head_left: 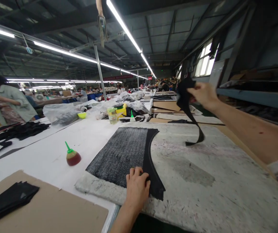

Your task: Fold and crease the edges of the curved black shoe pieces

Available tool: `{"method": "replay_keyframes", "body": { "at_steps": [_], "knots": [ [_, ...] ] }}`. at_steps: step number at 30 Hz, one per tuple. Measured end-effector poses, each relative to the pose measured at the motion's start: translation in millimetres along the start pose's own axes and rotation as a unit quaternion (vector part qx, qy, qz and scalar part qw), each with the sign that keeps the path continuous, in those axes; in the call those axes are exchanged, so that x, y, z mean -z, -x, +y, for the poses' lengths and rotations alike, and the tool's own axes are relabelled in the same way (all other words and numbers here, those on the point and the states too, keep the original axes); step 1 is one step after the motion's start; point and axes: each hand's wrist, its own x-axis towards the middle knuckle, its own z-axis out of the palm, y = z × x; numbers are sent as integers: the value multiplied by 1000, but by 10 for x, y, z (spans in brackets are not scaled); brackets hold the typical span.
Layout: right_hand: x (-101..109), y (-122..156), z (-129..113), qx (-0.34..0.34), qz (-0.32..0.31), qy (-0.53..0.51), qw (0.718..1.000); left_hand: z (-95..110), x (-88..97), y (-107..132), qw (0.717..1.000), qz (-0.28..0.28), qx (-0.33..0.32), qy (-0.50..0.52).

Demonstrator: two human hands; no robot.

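My left hand (137,187) rests on the near edge of a stack of dark grey and black fabric pieces (119,155), its fingers slightly bent and apart on the cloth. The stack lies flat on a pale padded board (192,168); its right side is a plain black band with a curved edge. Raised above the board's far right, my right hand (203,94) pinches a black fabric strip (189,113). The strip is bunched near the fingers, and its loose end curls downward over the board.
A squeeze bottle (73,158) with red liquid and a green nozzle stands left of the stack. Black cloth pieces (10,199) lie on a brown board (56,207) at front left. Farther back are plastic bags (61,113) and a clear jug (112,116). A co-worker (12,103) stands at left.
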Motion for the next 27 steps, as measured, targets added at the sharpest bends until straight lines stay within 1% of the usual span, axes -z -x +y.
{"method": "replay_keyframes", "body": {
  "at_steps": [2,4,6,7,9,11,14,16,17,19,21,22,23,25,26,27],
  "knots": [
    [-137,205,-264,49,-83,-54,994,-12,127,-14,996,-7,26,80],
    [-254,459,-561,94,-159,-119,976,-30,309,-6,991,-10,39,128],
    [-348,765,-874,125,-252,-197,939,-57,537,43,982,-4,55,180],
    [-390,934,-1026,129,-301,-224,918,-74,663,87,978,6,64,199],
    [-474,1285,-1304,128,-387,-258,876,-108,932,219,965,55,87,240],
    [-569,1638,-1544,136,-453,-283,834,-133,1206,408,939,119,118,302],
    [-715,2164,-1864,176,-514,-325,774,-143,1579,766,872,198,161,418],
    [-777,2526,-2079,219,-527,-354,740,-146,1782,1031,832,240,185,465],
    [-789,2717,-2188,248,-522,-365,730,-153,1872,1168,812,263,200,482],
    [-772,3135,-2394,317,-490,-366,725,-182,2034,1453,767,307,227,515],
    [-709,3610,-2560,395,-451,-343,723,-238,2180,1765,717,337,258,553],
    [-669,3869,-2619,442,-435,-328,712,-276,2244,1935,692,344,276,572],
    [-625,4139,-2658,496,-421,-315,691,-323,2298,2116,667,349,297,587],
    [-537,4685,-2677,596,-396,-306,628,-440,2358,2508,624,372,345,594],
    [-494,4946,-2657,633,-387,-313,594,-509,2360,2715,612,385,368,584],
    [-451,5186,-2622,655,-382,-327,564,-582,2343,2924,608,396,388,568]
  ]
}}
